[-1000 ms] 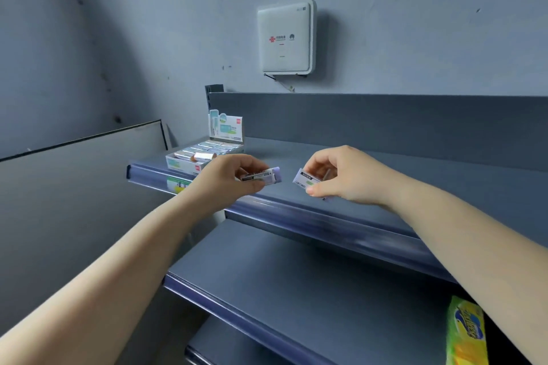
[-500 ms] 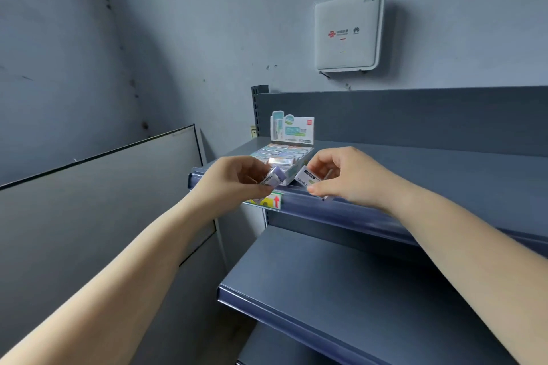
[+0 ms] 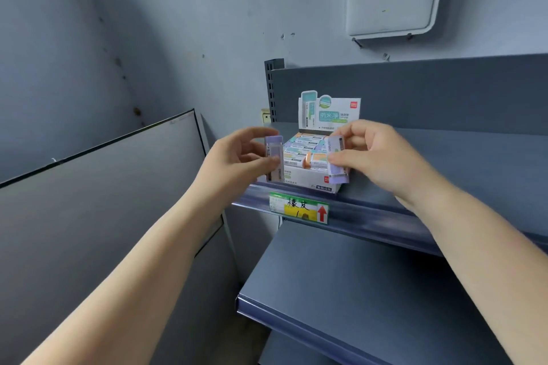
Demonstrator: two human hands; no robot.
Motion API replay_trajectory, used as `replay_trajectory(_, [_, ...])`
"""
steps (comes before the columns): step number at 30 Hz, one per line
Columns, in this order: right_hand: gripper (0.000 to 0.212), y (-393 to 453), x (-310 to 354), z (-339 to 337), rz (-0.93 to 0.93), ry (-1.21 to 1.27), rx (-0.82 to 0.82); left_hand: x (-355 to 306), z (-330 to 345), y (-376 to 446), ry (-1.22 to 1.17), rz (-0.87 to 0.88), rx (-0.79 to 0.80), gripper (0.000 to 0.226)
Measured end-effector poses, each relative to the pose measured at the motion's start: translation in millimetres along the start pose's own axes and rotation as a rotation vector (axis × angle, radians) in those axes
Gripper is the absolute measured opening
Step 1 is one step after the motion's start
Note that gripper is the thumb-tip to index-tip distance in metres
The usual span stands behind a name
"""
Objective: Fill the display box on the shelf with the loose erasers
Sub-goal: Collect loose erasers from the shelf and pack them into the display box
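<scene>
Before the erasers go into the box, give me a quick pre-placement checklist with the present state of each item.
1. Left hand has a firm pinch on its purple eraser: ok, thumb and fingers hold it upright.
2. Right hand has a firm pinch on its own purple eraser: ok.
3. Display box sits steady on the top shelf, near its front edge: ok.
4. Box top is open and reachable between the hands: ok.
5. Free slot for two more erasers: cannot tell, the rows look nearly full and the hands hide part of them.
6. An orange eraser lies tilted on the rows: not ok, it may block placement.
</scene>
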State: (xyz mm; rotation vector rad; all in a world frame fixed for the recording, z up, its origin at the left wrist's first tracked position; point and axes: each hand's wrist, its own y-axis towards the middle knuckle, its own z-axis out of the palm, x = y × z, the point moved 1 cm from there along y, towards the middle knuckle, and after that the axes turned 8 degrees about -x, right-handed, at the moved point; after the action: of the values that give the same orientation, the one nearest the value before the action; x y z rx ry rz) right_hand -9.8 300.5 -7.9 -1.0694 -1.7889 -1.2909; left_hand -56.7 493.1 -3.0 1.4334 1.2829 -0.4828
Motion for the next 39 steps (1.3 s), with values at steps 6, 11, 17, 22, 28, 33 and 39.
replay_trajectory(6, [0.014, 25.2, -9.9, 9.4, -0.048, -0.044, -0.049, 13.7, 4.2, 34.9, 0.014, -0.005, 0.016, 0.027])
replay_trajectory(11, [0.020, 29.9, -25.4, 12.4, -0.069, -0.071, -0.174, 31.2, 17.0, 50.7, -0.123, -0.018, 0.037, 0.024])
replay_trajectory(17, [0.026, 21.6, -27.6, 13.0, -0.102, -0.155, -0.180, 41.1, 20.7, 60.7, -0.230, -0.014, 0.087, 0.023])
replay_trajectory(22, [0.022, 18.4, -24.5, 12.6, -0.114, -0.212, -0.152, 52.4, 15.1, 69.8, -0.194, 0.005, 0.165, 0.024])
replay_trajectory(28, [0.020, 18.5, -25.0, 16.6, -0.115, -0.367, -0.097, 67.7, 4.1, 82.4, -0.079, 0.165, 0.315, 0.025])
replay_trajectory(33, [0.016, 16.9, -23.4, 19.9, -0.094, -0.423, -0.138, 74.9, 2.0, 91.5, 0.026, 0.252, 0.314, 0.014])
replay_trajectory(39, [0.013, 13.5, -16.3, 25.7, -0.069, -0.554, -0.186, 75.3, 4.1, 93.2, 0.011, 0.318, 0.392, 0.022])
